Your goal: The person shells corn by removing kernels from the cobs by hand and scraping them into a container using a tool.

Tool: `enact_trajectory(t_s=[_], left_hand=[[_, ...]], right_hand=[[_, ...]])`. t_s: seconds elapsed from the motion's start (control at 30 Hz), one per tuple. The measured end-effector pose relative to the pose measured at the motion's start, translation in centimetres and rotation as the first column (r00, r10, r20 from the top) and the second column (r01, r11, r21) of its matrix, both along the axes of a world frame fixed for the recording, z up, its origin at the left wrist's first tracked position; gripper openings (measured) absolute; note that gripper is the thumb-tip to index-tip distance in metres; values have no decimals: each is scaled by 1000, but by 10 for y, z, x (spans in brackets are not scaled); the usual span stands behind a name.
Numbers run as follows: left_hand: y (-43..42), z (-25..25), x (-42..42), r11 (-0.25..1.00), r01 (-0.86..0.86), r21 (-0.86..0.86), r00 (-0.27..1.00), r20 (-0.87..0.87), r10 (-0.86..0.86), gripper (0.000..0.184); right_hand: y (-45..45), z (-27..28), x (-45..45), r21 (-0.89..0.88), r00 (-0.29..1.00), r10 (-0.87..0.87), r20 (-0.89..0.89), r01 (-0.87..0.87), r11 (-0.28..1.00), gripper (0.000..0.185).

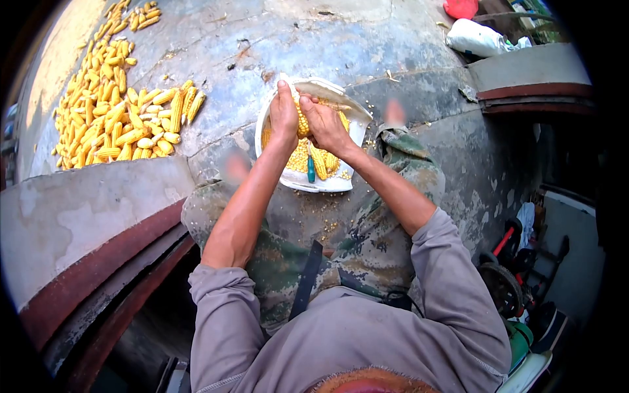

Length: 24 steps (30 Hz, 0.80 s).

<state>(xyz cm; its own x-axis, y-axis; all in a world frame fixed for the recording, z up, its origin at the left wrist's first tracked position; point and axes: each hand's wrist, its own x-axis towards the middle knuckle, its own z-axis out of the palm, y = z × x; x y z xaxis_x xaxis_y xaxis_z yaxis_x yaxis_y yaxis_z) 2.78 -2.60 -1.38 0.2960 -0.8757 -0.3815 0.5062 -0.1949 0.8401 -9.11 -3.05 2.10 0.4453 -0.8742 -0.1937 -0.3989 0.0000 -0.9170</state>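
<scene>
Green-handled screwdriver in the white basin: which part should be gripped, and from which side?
The screwdriver is probably best gripped by its green handle, from above on the person's near side, since the handle points toward the person and the shaft away. Fingers might close more easily from the left, where loose kernels lie; a corn cob crowds its right.

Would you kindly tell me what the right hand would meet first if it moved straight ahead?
Beyond the corn cob already in its grasp, the right hand would probably meet the left hand first, though depth is unclear here.
</scene>
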Motion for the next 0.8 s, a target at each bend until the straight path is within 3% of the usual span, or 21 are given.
enact_trajectory(t_s=[0.07,0.13,0.2,0.23,0.3,0.4,0.43,0.5,0.53,0.6,0.8], left_hand=[[-1,-5,-1,1000,-9,12,1000,-3,9,60],[0,-11,-1,999,-39,13,991,129,37,59],[3,-11,2,1000,8,12,997,81,-9,60],[3,-7,3,998,57,7,998,34,-57,62],[3,0,0,998,57,20,998,6,-57,62],[3,7,0,999,40,37,999,-26,-39,62],[2,6,1,999,23,44,999,-32,-21,62],[1,3,-1,1000,16,6,1000,11,-16,62],[0,2,-2,999,16,-34,998,56,-14,62],[1,-3,-2,1000,20,-17,998,63,-19,64],[-1,-19,-2,999,43,-30,993,110,-39,66]], right_hand=[[-1,-10,-1,-61,998,-51,42,54,997,67],[-2,-11,-3,-87,999,-53,14,54,995,67],[1,-7,-8,258,994,-43,100,16,966,66],[0,-3,-9,258,994,-44,100,17,966,66],[-1,3,-11,260,947,-55,316,-31,965,63],[1,6,-8,279,938,-128,323,35,960,65],[1,7,-6,280,938,-124,322,30,959,65],[1,7,-4,264,995,-31,96,4,964,68],[0,1,-3,267,995,-29,95,3,964,68],[-1,-10,-1,42,998,-45,44,43,998,72],[-4,-15,-6,68,997,-71,12,70,995,74]])
